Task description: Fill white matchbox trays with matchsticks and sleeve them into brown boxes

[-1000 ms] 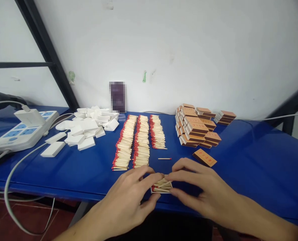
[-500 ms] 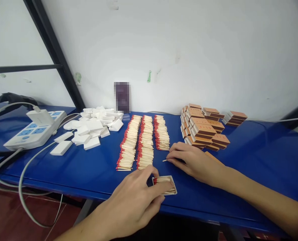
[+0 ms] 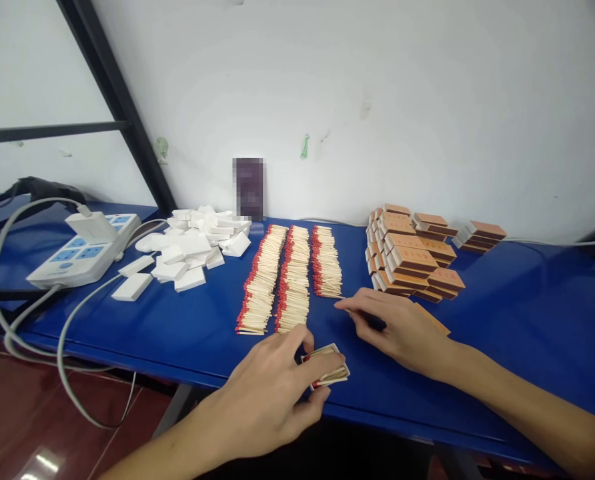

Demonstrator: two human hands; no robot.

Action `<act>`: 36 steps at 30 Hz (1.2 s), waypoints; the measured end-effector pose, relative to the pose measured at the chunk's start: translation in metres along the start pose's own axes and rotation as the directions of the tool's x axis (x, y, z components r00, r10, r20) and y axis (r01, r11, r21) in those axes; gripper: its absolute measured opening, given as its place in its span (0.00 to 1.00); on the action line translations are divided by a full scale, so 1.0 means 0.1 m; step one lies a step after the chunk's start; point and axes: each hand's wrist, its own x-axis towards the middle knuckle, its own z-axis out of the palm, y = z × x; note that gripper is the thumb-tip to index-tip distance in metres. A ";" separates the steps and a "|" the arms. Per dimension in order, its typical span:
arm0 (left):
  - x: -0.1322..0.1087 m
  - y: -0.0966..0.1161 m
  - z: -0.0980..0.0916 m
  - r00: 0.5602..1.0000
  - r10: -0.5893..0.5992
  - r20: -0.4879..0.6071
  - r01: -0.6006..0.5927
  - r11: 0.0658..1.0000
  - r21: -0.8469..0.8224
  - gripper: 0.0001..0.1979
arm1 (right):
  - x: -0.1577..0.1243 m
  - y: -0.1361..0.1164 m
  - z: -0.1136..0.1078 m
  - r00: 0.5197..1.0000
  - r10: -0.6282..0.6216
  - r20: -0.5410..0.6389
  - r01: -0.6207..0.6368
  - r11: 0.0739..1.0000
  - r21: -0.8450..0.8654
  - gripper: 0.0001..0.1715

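Across the view before you runs a long, smooth blue worktop [image 3: 522, 347], carrying a heap of white box-shaped pieces [image 3: 187, 250] at left and a stack of orange-brown cardboard matchboxes [image 3: 410, 257] at right. Between them lie three rows of red-tipped wooden matches [image 3: 293, 280]. Your left hand [image 3: 272, 387] is clamped on a small, open white rectangular tray [image 3: 335, 347] near the front edge, one finger across the matches inside; your right hand [image 3: 402, 327] has its fingertips drawn close, just beside the shortest row's near end, though whether they grip a match cannot be told. Pinch lightly, so neighbouring matches aren't dragged, and squeeze the tray's thin walls gently. Mind that front edge beneath your wrists; the roomiest stretch lies right of your right forearm.
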 end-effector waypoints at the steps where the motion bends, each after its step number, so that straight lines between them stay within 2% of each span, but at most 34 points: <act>1: 0.00 0.00 0.00 1.000 0.000 -0.001 0.000 1.000 -0.006 0.22 | 0.00 -0.02 0.00 0.999 0.038 -0.002 -0.038 0.998 0.051 0.12; 5: -0.01 -0.02 0.01 0.999 -0.032 -0.018 0.031 0.997 -0.070 0.17 | -0.03 -0.11 -0.04 0.985 0.166 0.041 -0.170 0.932 0.319 0.04; 8: -0.01 -0.05 0.02 0.995 -0.086 -0.042 0.078 0.983 -0.164 0.16 | -0.06 -0.19 -0.05 0.988 0.111 0.107 -0.150 0.849 0.507 0.03; 10: -0.01 -0.07 0.03 0.994 -0.098 -0.045 0.087 0.973 -0.212 0.16 | -0.08 -0.23 -0.03 0.994 0.031 0.106 -0.086 0.825 0.559 0.03; 15: 0.01 -0.09 0.03 0.995 -0.073 -0.072 0.054 0.969 -0.243 0.17 | -0.09 -0.30 0.05 0.990 -0.100 0.097 0.055 0.920 0.387 0.02; 22: 0.02 -0.08 0.02 0.995 -0.051 -0.089 0.027 0.967 -0.253 0.12 | -0.12 -0.30 0.04 0.984 -0.097 0.147 0.039 0.935 0.353 0.04; 26: 0.02 -0.07 0.03 0.992 -0.050 -0.112 0.020 0.968 -0.249 0.08 | -0.13 -0.30 0.05 0.983 -0.110 0.144 0.057 0.942 0.330 0.11; 29: 0.03 -0.07 0.02 0.994 -0.057 -0.097 0.033 0.970 -0.242 0.08 | -0.12 -0.32 0.06 0.984 -0.110 0.141 0.061 0.948 0.312 0.12; 33: 0.03 -0.06 0.02 0.993 -0.036 -0.115 0.009 0.974 -0.225 0.08 | -0.12 -0.36 0.08 0.986 -0.112 0.126 0.069 0.949 0.307 0.19; 36: 0.03 -0.06 0.02 0.991 -0.039 -0.124 0.012 0.978 -0.209 0.07 | -0.12 -0.39 0.10 0.987 -0.118 0.107 0.083 0.954 0.287 0.12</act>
